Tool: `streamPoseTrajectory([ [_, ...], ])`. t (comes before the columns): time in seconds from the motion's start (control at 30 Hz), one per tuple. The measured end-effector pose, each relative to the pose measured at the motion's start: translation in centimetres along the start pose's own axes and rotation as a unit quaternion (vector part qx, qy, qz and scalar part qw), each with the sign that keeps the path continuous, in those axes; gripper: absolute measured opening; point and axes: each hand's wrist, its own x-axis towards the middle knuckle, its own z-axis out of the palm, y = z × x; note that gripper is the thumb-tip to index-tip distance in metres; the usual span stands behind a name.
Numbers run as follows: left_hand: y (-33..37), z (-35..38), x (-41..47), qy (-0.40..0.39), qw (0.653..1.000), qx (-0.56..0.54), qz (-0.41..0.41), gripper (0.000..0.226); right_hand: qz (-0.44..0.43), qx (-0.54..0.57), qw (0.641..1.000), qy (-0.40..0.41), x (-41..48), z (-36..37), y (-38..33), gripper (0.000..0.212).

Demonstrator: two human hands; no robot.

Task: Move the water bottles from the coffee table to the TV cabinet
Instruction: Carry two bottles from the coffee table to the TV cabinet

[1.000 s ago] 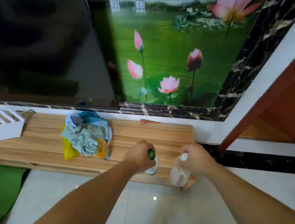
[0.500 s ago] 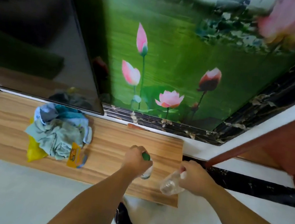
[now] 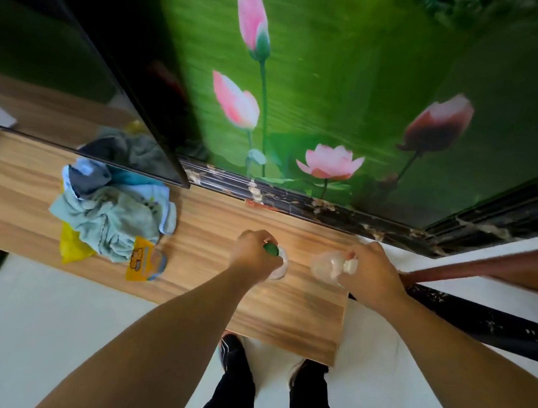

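Both hands are over the right end of the TV cabinet (image 3: 204,264): left hand (image 3: 252,253) closed around the neck of the green-capped bottle (image 3: 278,264), right hand (image 3: 371,275) closed around the top of the white-capped bottle (image 3: 327,267). Both bottles are clear and close together above the wood top; contact with the surface can't be confirmed. A pile of cloths (image 3: 110,212) lies well to the left, below the TV (image 3: 74,55).
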Motion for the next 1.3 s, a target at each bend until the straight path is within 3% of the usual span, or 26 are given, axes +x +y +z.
streamPoseTrajectory([
  [0.23, -0.4, 2.5, 3.2, -0.006, 0.998, 0.014, -0.059, 0.038, -0.001, 0.111, 0.994, 0.0, 4.9, 1.9, 0.6, 0.018],
  [0.43, 0.6, 4.6, 6.8, 0.009, 0.997, -0.009, -0.074, 0.036, 0.002, 0.123, 0.992, 0.006, 8.0, 2.8, 1.5, 0.019],
  [0.57, 0.9, 6.2, 8.5, 0.005, 0.998, 0.005, -0.066, 0.037, -0.001, 0.125, 0.991, 0.051, 9.0, 3.0, 2.0, 0.029],
  [0.73, 0.4, 7.7, 9.1, 0.003, 0.997, -0.015, -0.07, 0.043, 0.001, 0.128, 0.988, 0.089, 9.5, 3.7, 2.8, 0.026],
  [0.87, -0.4, 8.2, 9.2, -0.102, 0.992, -0.026, -0.062, 0.074, 0.006, 0.113, 0.993, 0.039, 10.4, 5.4, 3.3, 0.023],
  [1.0, -1.0, 8.6, 9.3, -0.154, 0.987, -0.027, -0.033, 0.079, 0.017, 0.082, 0.996, -0.017, 11.2, 6.9, 3.4, 0.037],
  [1.3, -1.5, 8.0, 9.9, -0.091, 0.996, 0.0, 0.003, 0.068, 0.043, 0.07, 0.996, -0.029, 11.7, 7.3, 4.2, 0.046],
])
